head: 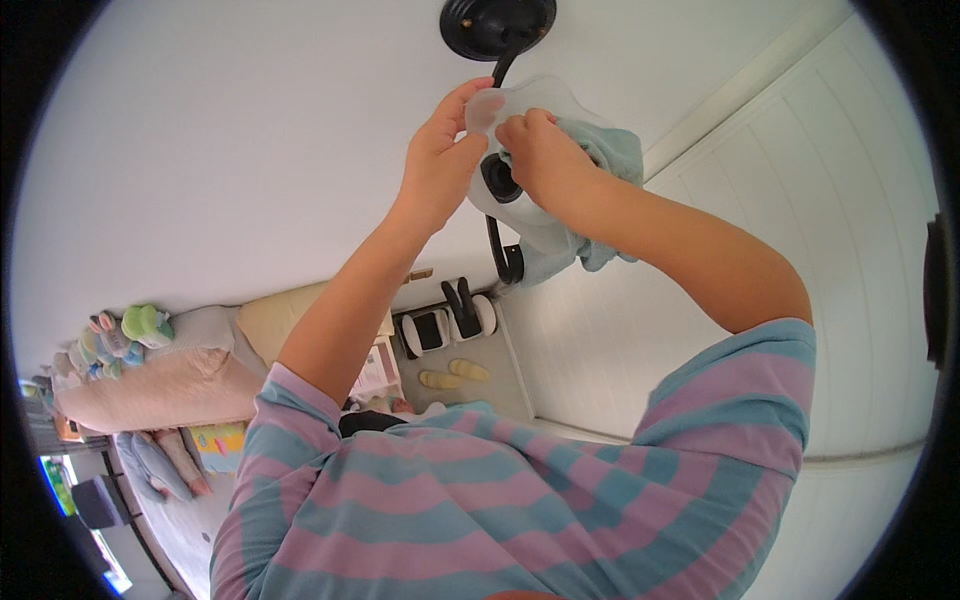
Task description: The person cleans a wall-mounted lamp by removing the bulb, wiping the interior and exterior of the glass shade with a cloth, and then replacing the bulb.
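Observation:
My left hand [442, 161] grips the rim of a frosted, wavy-edged lamp shade [551, 94], thumb on the near side and fingers partly seen through it. In the middle of the shade is a round black opening or collar [499, 178]. My right hand [547, 161] pinches a light blue-green cloth [615, 150] against the shade beside that collar. More of the cloth hangs behind my right wrist, covering part of the shade. Close by, a black wall lamp bracket has a round base [487, 26] and a curved metal arm [495, 247], partly hidden behind the shade.
White panelling [810, 187] rises to the right. Below on the left stands a sofa [165, 390] with plush toys [146, 324] along its back. Yellow slippers [441, 379] and a black-and-white item [427, 331] are on the floor.

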Tool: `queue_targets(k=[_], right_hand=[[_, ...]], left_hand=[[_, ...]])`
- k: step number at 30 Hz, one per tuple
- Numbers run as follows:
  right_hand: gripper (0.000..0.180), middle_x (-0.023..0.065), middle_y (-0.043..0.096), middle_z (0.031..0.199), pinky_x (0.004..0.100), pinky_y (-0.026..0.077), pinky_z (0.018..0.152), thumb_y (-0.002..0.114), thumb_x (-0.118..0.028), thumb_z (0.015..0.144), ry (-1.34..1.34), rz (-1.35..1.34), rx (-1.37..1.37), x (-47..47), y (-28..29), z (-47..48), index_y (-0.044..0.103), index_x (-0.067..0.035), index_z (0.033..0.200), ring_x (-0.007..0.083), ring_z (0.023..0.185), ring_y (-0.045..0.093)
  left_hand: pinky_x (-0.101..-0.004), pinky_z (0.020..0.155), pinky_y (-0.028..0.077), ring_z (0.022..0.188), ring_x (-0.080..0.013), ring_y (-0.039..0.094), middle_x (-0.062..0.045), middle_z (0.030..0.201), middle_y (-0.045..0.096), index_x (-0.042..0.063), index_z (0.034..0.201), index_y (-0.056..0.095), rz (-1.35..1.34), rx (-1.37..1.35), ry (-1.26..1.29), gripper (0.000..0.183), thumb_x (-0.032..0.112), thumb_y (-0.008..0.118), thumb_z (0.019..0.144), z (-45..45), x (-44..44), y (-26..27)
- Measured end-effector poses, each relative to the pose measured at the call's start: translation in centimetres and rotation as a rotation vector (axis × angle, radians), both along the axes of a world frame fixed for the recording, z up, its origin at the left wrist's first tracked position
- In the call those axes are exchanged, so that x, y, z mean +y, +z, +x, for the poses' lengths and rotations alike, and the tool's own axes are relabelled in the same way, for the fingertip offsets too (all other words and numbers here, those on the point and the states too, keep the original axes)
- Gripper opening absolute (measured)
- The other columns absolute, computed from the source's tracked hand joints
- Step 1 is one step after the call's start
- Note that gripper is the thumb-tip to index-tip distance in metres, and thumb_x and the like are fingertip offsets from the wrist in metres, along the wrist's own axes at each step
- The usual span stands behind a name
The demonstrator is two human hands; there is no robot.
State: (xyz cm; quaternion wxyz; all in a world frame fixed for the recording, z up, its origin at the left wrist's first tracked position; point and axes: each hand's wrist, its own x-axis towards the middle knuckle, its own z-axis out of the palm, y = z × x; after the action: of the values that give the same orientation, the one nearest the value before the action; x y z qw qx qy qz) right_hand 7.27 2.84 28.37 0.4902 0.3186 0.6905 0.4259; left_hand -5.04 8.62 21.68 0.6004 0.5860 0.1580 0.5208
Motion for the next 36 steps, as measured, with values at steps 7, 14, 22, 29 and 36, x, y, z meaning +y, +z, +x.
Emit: queue_targets(k=[7,14,22,29,36], right_hand=[[0.014,0.0055,0.055,0.07,0.036,0.04,0.067,0.061,-0.019,0.067,-0.118,-0.149,0.563,1.7,-0.5,1.7,0.069,-0.012,0.076,0.0221,0.078,0.052],[0.016,0.0131,0.061,0.075,0.0378,0.047,0.065,0.056,-0.014,0.064,-0.375,-0.313,0.708,2.1,2.1,1.2,0.067,-0.004,0.071,0.028,0.078,0.06],[0.023,0.0195,0.063,0.093,0.0375,0.047,0.072,0.054,-0.01,0.063,-0.8,-0.43,0.684,2.8,0.6,-0.6,0.066,0.0,0.081,0.0266,0.085,0.061],[0.026,0.0107,0.058,0.077,0.0309,0.044,0.056,0.057,-0.011,0.067,-1.105,-0.642,1.879,1.5,2.1,2.1,0.059,0.003,0.09,0.0161,0.068,0.055],[0.022,0.0139,0.059,0.083,0.0373,0.048,0.063,0.053,-0.012,0.073,-0.659,-0.045,1.731,-1.2,1.0,3.4,0.061,0.0,0.09,0.025,0.072,0.058]], left_hand=[[-0.0232,0.088,0.039,0.104,-0.012,0.05,-0.007,0.116,0.055,0.008,0.131,0.042,-0.032,0.004,-0.033,0.055,-0.004,0.042,0.078,0.2,-0.6,0.4],[-0.0245,0.088,0.039,0.104,-0.0121,0.05,-0.007,0.115,0.055,0.008,0.131,0.042,-0.02,-0.014,-0.027,0.054,-0.004,0.042,0.078,-0.1,0.0,0.1],[-0.026,0.092,0.038,0.107,-0.0146,0.05,-0.008,0.12,0.053,0.005,0.131,0.041,0.064,0.004,-0.037,0.054,-0.004,0.042,0.077,-0.2,-0.3,0.1],[-0.031,0.098,0.035,0.114,-0.0193,0.045,-0.014,0.125,0.049,0.003,0.133,0.037,-0.013,-0.032,-0.089,0.051,0.002,0.043,0.082,-0.6,-0.1,0.6],[-0.0316,0.099,0.034,0.117,-0.02,0.042,-0.014,0.129,0.045,0.004,0.136,0.032,0.054,-0.02,-0.11,0.049,0.01,0.045,0.089,-0.4,-0.6,0.2]])
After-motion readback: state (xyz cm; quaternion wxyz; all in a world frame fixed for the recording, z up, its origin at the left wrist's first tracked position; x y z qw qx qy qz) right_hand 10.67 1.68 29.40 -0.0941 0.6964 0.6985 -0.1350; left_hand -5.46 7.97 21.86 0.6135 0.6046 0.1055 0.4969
